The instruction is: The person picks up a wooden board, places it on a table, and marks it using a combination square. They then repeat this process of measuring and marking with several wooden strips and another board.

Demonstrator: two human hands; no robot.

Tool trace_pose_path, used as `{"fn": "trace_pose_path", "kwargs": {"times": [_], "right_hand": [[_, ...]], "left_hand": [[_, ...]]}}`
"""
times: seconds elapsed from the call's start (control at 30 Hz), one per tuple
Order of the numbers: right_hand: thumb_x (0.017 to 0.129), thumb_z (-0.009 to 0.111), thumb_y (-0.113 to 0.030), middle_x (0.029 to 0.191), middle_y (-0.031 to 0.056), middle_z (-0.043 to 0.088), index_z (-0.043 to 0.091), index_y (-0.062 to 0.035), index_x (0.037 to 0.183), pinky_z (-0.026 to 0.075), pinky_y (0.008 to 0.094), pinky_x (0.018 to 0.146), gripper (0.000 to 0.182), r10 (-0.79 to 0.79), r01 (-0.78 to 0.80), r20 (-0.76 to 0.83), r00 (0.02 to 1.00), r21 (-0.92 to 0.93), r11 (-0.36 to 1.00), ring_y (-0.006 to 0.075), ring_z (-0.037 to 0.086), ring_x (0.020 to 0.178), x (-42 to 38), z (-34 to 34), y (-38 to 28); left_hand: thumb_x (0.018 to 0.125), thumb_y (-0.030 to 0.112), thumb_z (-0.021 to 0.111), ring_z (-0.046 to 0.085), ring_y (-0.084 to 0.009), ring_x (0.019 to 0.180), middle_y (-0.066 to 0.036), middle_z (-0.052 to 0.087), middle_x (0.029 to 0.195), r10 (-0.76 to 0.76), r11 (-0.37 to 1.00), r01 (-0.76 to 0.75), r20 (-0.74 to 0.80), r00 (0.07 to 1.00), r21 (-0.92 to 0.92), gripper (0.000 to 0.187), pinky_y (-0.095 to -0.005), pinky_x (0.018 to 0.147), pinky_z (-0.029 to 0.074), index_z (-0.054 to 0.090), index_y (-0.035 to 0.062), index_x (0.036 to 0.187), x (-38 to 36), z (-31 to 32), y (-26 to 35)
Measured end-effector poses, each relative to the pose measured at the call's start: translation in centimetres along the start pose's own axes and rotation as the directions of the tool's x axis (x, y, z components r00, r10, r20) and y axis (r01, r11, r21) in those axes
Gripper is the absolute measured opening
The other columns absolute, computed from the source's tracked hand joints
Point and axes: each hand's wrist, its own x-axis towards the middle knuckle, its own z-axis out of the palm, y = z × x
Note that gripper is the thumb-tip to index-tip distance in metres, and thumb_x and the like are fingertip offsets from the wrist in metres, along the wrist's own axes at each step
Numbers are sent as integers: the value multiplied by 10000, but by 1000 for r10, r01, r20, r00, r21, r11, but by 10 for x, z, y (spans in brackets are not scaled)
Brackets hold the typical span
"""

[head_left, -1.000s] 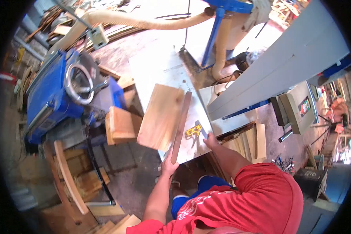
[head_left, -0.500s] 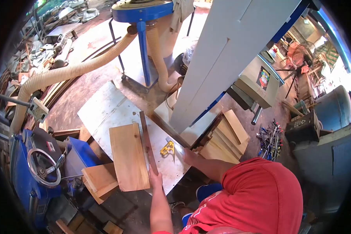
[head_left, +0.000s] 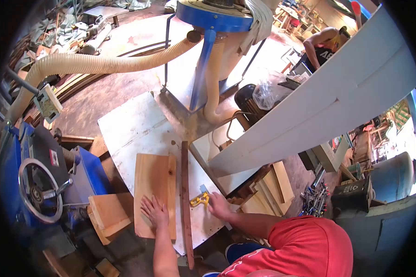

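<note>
My left hand (head_left: 155, 213) lies flat with spread fingers on a wide light wooden board (head_left: 155, 184) that rests on a white worktable (head_left: 134, 129). Right beside the board lies a long narrow dark wooden strip (head_left: 185, 198), its near end sticking out over the table's front edge. My right hand (head_left: 218, 206) rests on the table at the handle end of a yellow tool (head_left: 199, 199), touching it; whether it grips the tool I cannot tell.
A blue machine with a handwheel (head_left: 41, 189) stands at the left, with wood blocks (head_left: 107, 216) beside it. A blue dust collector (head_left: 212, 27) and its beige hose (head_left: 92, 62) are behind the table. A large grey panel (head_left: 328, 101) leans at the right, above stacked boards (head_left: 272, 184). Another person (head_left: 321, 44) is far back.
My left hand has left the end of the dark strip and now lies flat on the light board. The strip lies beside the board. The view has shifted.
</note>
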Motion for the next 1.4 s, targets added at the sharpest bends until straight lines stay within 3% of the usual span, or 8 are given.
{"fn": "trace_pose_path", "kwargs": {"times": [0.1, 0.23, 0.47, 0.53, 0.77, 0.93, 1.0, 1.4], "right_hand": [[775, 690, -199, 1398, 278, 352, 423, -49, 1329, 321, 467, 1090, 633, -349, 351, -121, 929, 1, 936, 437, 345, 1314, 36, -4, -54], [793, 675, -257, 1496, 283, 217, 313, -82, 1436, 213, 491, 1141, 758, -428, 433, 81, 900, -74, 898, 425, 251, 1383, 91, 8, -100], [800, 652, -279, 1480, 368, 169, 212, 5, 1469, 150, 529, 1146, 850, -248, 392, 348, 904, -444, 806, 466, 246, 1380, 124, 23, -143], [867, 554, -274, 1471, 402, 138, 181, 56, 1465, 152, 537, 1141, 778, 5, 374, 565, 825, -553, 745, 485, 248, 1373, 127, -6, -183], [900, 473, -224, 1452, 420, 165, 231, 77, 1444, 239, 523, 1116, 667, -96, 248, 278, 956, -588, 770, 494, 292, 1347, 129, 74, -149], [919, 428, -220, 1472, 404, 131, 198, 48, 1467, 239, 510, 1118, 652, 25, 242, 416, 909, -575, 781, 474, 260, 1371, 132, 61, -160], [918, 434, -222, 1475, 405, 115, 184, 48, 1471, 229, 511, 1122, 664, 41, 232, 419, 907, -578, 782, 473, 255, 1374, 132, 58, -162], [922, 452, -222, 1491, 392, 48, 123, 52, 1480, 189, 521, 1136, 703, 87, 203, 490, 867, -508, 837, 493, 235, 1374, 133, 47, -175]], "left_hand": [[850, 366, 584, 132, -377, 1436, -213, 167, 1549, 26, 995, -32, 59, 998, 99, 672, -573, 1140, 68, 358, 138, 1441, 7, 22, -14], [895, 410, 501, 142, -345, 1442, -191, 163, 1558, -27, 990, 12, 108, 994, 140, 640, -554, 1144, 60, 340, 157, 1460, 2, 6, -4], [914, 400, 447, 156, -349, 1441, -173, 183, 1560, 26, 981, -37, 60, 998, 191, 606, -542, 1145, 73, 343, 163, 1463, 6, 13, -10], [918, 402, 440, 150, -349, 1443, -170, 174, 1563, 18, 978, -33, 71, 997, 208, 609, -542, 1145, 71, 331, 166, 1469, 6, 15, -11], [950, 396, 402, 132, -348, 1448, -167, 143, 1571, -5, 973, -25, 128, 992, 228, 578, -540, 1148, 62, 312, 180, 1479, 9, 12, -9], [906, 368, 469, 126, -356, 1447, -191, 146, 1564, 70, 973, -76, 35, 997, 217, 614, -542, 1151, 63, 323, 165, 1467, 10, 19, -12], [962, 419, 363, 111, -348, 1452, -165, 119, 1576, -73, 972, 19, 225, 972, 234, 577, -542, 1148, 46, 299, 180, 1484, 12, 5, -4], [958, 446, 331, 94, -349, 1455, -167, 120, 1575, 81, 952, -87, 32, 996, 294, 599, -543, 1147, 40, 280, 165, 1485, 5, 23, -18]]}}
